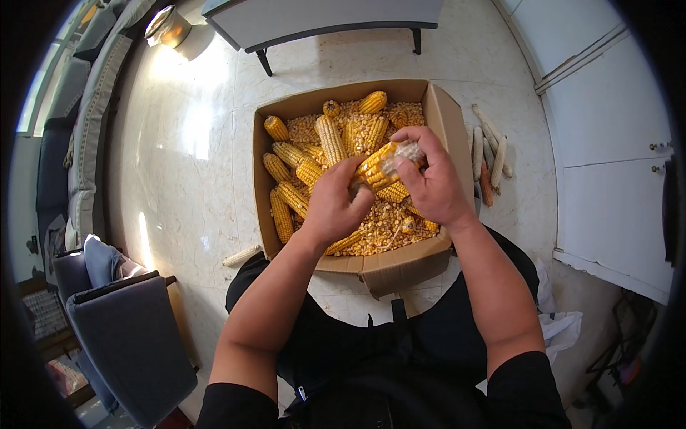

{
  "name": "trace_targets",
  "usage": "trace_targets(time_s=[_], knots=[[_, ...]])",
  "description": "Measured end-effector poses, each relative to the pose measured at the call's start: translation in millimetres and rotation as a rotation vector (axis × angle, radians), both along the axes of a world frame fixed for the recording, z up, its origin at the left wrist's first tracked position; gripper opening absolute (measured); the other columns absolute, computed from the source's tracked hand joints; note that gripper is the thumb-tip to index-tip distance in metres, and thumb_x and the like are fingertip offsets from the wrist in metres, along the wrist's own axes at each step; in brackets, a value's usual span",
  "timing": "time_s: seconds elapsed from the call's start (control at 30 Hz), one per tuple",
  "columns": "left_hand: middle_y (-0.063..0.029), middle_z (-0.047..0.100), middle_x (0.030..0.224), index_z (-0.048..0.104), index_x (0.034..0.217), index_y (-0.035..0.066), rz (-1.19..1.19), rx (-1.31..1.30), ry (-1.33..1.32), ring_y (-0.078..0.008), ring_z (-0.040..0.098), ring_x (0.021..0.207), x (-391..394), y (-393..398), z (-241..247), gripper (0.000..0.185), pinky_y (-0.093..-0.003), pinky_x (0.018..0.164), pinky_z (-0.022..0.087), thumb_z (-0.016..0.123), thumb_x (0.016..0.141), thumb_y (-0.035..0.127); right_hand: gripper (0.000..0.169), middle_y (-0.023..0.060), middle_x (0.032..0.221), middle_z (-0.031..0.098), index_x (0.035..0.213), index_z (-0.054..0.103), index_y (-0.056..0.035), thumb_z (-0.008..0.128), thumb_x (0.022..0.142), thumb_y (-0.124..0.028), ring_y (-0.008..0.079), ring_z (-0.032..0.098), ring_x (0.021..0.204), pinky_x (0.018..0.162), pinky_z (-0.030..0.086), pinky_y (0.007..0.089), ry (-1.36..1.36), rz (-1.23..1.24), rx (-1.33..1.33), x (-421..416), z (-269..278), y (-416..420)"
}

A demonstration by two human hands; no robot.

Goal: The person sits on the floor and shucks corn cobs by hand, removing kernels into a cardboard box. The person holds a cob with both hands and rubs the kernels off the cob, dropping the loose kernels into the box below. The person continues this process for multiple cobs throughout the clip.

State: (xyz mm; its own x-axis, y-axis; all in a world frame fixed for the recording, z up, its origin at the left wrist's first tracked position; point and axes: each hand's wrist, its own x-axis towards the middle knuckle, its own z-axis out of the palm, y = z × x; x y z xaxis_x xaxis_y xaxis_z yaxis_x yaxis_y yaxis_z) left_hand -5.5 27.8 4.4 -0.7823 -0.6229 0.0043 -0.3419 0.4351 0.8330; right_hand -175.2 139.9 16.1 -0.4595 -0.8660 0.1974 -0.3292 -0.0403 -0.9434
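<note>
Above an open cardboard box [447, 118], both hands hold one partly shelled corn cob [378, 165]. My left hand [340, 201] grips its lower left end. Around the bare, pale upper right end curl the fingers and thumb of my right hand [431, 177]. Yellow kernels still cover the cob's left and middle part. Beneath, the box holds loose corn kernels [383, 230] and several whole ears, among them an upright-lying ear [330, 140] near the middle and others along the left wall. My hands hide part of the box's contents.
Several bare cobs [498, 161] lie on the floor right of the box, and one bare cob [241, 256] lies at its left. A cabinet on legs [332, 19] stands beyond. A grey chair [131, 343] is at lower left, white cupboards [616, 128] at right, a bin [170, 28] at upper left.
</note>
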Motion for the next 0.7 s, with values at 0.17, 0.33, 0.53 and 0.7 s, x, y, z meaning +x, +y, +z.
trace_targets(time_s=[0.17,0.33,0.53,0.7], knots=[[-0.0169,0.069,0.102,0.060,0.130,-0.003,0.031,0.371,0.168,-0.0196,0.066,0.089,3,-1,-13,0.045,-0.0330,0.081,0.052,0.063,0.089,0.015,0.033,0.0118,0.120,0.061,0.124,0.055,-0.0046,0.056,0.091,-0.007,0.0234,0.060,0.109,0.096,0.047,0.0343,-0.104,-0.015,0.027,-5,4,0],[-0.0113,0.069,0.106,0.060,0.131,-0.003,0.062,0.560,0.171,-0.0166,0.064,0.089,-3,-4,-5,0.045,-0.0305,0.082,0.052,0.066,0.089,0.014,0.038,0.0113,0.120,0.060,0.129,0.053,-0.0051,0.056,0.092,-0.007,0.0209,0.059,0.110,0.097,0.047,0.0327,-0.095,-0.013,-0.025,-10,1,2],[-0.0066,0.067,0.108,0.059,0.132,-0.002,0.044,0.501,0.076,-0.0122,0.063,0.093,4,-16,-12,0.046,-0.0282,0.083,0.052,0.067,0.089,0.009,0.042,0.0121,0.117,0.059,0.134,0.047,-0.0037,0.057,0.093,-0.010,0.0168,0.057,0.109,0.095,0.047,0.0318,-0.193,-0.030,-0.058,-9,-1,2],[-0.0056,0.066,0.112,0.057,0.137,0.000,0.036,0.741,0.048,-0.0109,0.062,0.096,3,-18,3,0.051,-0.0277,0.083,0.052,0.072,0.089,0.010,0.041,0.0084,0.114,0.059,0.130,0.048,-0.0040,0.061,0.093,-0.011,0.0124,0.058,0.101,0.087,0.050,0.0292,-0.440,-0.026,0.040,-12,9,2]])
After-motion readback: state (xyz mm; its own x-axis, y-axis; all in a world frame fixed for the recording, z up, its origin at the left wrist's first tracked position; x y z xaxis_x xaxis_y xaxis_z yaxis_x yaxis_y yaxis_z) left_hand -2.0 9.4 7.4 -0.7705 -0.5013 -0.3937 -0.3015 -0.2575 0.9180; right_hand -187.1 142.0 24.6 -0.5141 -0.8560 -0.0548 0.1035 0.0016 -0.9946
